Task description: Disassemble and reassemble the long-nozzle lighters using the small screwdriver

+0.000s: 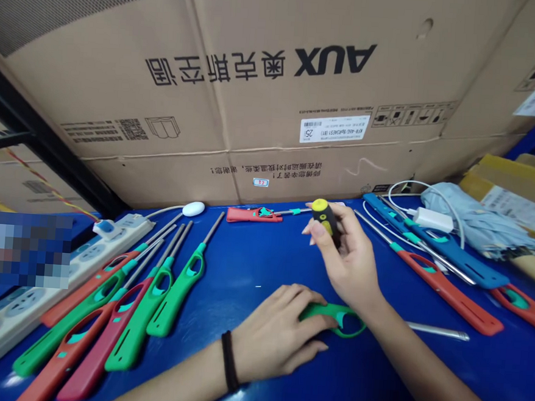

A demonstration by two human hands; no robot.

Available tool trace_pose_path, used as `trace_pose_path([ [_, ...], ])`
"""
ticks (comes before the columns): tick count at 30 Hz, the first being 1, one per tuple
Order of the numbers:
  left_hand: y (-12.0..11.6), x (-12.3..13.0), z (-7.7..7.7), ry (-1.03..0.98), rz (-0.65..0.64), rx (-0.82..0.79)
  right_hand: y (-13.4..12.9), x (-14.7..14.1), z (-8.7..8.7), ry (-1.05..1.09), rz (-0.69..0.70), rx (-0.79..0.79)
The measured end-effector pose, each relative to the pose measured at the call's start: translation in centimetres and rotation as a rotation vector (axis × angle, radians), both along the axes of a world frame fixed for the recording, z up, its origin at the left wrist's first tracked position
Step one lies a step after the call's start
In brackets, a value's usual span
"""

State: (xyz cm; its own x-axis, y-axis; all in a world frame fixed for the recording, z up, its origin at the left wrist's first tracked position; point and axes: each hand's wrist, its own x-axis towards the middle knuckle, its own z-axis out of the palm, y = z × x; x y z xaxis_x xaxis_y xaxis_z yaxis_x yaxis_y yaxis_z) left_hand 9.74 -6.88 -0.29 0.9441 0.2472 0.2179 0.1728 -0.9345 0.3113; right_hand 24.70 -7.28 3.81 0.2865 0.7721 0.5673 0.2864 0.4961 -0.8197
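My left hand (281, 330), with a black band at its wrist, lies over the handle of a green lighter (350, 322) on the blue table, its fingers wrapped across it. Above and to the right, my right hand (348, 255) grips a yellow and black screwdriver handle (325, 217) held upright; its lower end is hidden by the fingers. The green lighter's metal tube is partly hidden behind my right wrist. A metal tube (441, 331) shows to the right of that wrist. Behind my hands a red lighter (255, 215) lies by the carton.
Several green and red lighters (176, 298) lie at the left beside a white power strip (50, 289). Red (453, 293) and blue lighters (465, 257) lie at the right, near a white charger (433, 220) and a folded light-blue umbrella (481, 224). A large carton (255, 114) stands behind.
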Motion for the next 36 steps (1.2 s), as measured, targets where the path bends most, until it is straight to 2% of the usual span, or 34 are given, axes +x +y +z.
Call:
trace_pose_path([
  [5, -1.3, 3.3, 0.2, 0.068, 0.004, 0.157, 0.2, 0.0, -0.4, -0.065, -0.022, -0.018],
  [8, -1.9, 4.2, 0.8, 0.085, 0.02, 0.143, 0.2, 0.3, 0.3, -0.099, -0.082, 0.012],
  [11, -2.1, 3.4, 2.0, 0.095, 0.101, 0.012, -0.6, 1.1, 1.8, -0.248, -0.264, 0.162],
  [13, -1.8, 2.2, 3.0, 0.073, 0.155, -0.087, -1.7, 1.9, 2.8, -0.383, -0.428, 0.288],
  [15, -1.1, 0.6, 4.1, 0.049, 0.23, -0.129, -2.6, 2.9, 3.4, -0.463, -0.566, 0.341],
  [16, -0.6, -0.2, 4.6, 0.047, 0.261, -0.118, -2.9, 3.3, 3.5, -0.492, -0.544, 0.332],
  [17, -0.1, -1.0, 5.2, 0.048, 0.279, -0.091, -2.9, 3.6, 3.4, -0.528, -0.442, 0.288],
  [20, 1.2, -3.0, 6.6, 0.12, 0.293, 0.011, -2.1, 3.8, 2.6, -0.758, -0.014, 0.01],
  [22, 1.7, -3.9, 7.2, 0.145, 0.281, 0.115, -1.4, 3.4, 2.0, -0.904, 0.116, -0.224],
  [24, 1.7, -4.7, 7.4, 0.172, 0.25, 0.205, -1.1, 2.8, 1.7, -0.956, 0.205, -0.358],
  [29, 0.1, -6.2, 7.0, 0.266, 0.194, 0.309, -1.6, 1.3, 1.6, -0.862, 0.452, -0.399],
  [36, -1.8, -7.9, 7.5, 0.366, 0.18, 0.276, -2.1, -0.2, 0.9, -0.834, 0.701, -0.374],
])
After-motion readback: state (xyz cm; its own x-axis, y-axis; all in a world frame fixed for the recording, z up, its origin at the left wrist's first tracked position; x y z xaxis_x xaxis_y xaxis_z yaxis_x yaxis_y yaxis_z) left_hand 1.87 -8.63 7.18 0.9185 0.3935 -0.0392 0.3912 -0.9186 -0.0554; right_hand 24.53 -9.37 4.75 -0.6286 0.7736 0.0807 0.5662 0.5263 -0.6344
